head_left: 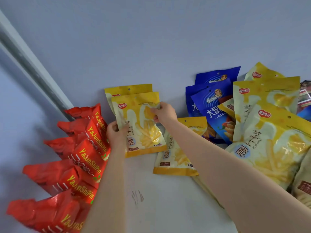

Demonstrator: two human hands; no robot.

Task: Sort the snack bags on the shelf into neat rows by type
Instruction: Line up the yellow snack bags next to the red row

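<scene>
I hold a yellow cheese-stick snack bag (143, 130) upright near the back of the white shelf (159, 199). My left hand (116, 133) grips its left edge and my right hand (164, 113) pinches its upper right edge. A second yellow bag (117, 91) stands just behind it against the wall. Another yellow bag (176, 155) lies partly under my right forearm. A row of several red bags (75, 158) runs along the left. Blue bags (212, 101) and more yellow bags (272, 143) are heaped on the right.
A pale blue wall (151, 39) backs the shelf. A grey metal upright (28, 64) slants down at the left behind the red bags. A dark reddish bag (305, 95) peeks out at the far right edge. A scuff mark (137, 196) shows on the shelf front.
</scene>
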